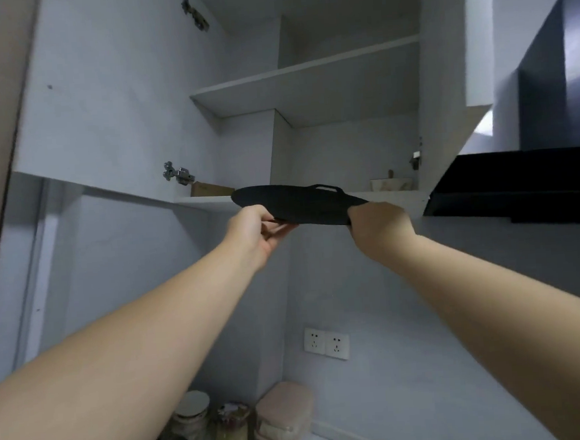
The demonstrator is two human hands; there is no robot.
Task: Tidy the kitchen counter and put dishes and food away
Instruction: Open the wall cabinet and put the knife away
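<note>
Both arms raised. My left hand (258, 230) pinches the left rim of the flat black dish (298, 205), thumb above and fingers beneath. My right hand (378, 227) grips the right rim, its back towards me. The dish lies level between my hands, just in front of the open cabinet's bottom shelf (208, 200). Jars (231, 433) stand on the worktop far below my left hand.

Black pan (297, 203); white cupboard (307, 91); seemingly brown box (211, 188).
</note>
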